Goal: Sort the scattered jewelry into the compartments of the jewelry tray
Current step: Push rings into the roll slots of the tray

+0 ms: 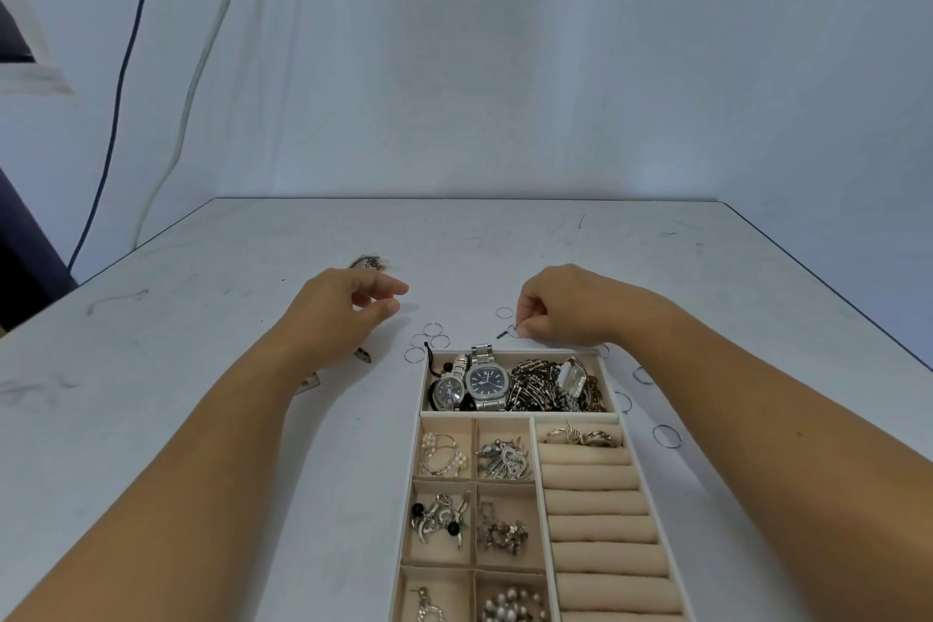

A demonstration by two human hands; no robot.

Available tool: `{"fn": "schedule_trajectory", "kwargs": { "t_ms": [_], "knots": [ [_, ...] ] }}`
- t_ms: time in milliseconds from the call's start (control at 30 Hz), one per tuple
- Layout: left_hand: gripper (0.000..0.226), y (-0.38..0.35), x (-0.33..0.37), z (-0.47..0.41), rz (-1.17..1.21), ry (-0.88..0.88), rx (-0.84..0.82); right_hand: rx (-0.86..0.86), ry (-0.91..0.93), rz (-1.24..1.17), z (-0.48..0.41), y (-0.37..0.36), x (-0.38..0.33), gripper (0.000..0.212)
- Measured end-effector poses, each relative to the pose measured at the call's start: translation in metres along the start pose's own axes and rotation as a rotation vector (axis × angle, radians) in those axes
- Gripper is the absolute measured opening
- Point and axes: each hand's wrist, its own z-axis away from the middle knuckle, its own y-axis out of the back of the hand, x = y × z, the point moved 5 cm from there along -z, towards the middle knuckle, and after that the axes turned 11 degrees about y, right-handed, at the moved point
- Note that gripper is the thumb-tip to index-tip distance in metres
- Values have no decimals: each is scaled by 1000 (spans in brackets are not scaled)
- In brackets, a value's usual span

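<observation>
The beige jewelry tray lies in front of me. Its far compartment holds watches and chains, its small left compartments hold earrings and brooches, and its right side has ring rolls with a few rings at the top. My right hand pinches a small ring on the table just beyond the tray's far edge. My left hand hovers over the table to the left, fingers apart and holding nothing. Several thin hoop rings lie between the hands.
More thin hoops lie on the table right of the tray. A patterned hair clip sits beyond my left hand, and small pieces lie under my left wrist. A white backdrop hangs behind the table.
</observation>
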Motion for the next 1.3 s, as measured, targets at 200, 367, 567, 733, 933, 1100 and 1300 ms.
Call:
{"fn": "schedule_trajectory", "kwargs": {
  "t_ms": [200,367,567,733,933,1100,1300],
  "knots": [
    [15,-15,9,6,-58,-64,-29,111,4,44,-7,-5,-2,23],
    [10,-31,13,8,-71,-77,-102,228,-106,-321,-2,2,16,21],
    [9,-33,12,6,-79,-83,-95,274,-153,-645,7,10,20,18],
    [8,-36,16,4,-77,-97,-110,353,-164,-596,20,26,28,14],
    [15,-51,47,-7,-168,-181,-176,330,-222,-317,47,30,47,8],
    [23,-67,66,-22,-258,-163,-275,381,-255,-250,64,32,61,6],
    [17,-78,67,-33,-224,-92,-237,335,-245,-258,63,18,65,7]
  ]
}}
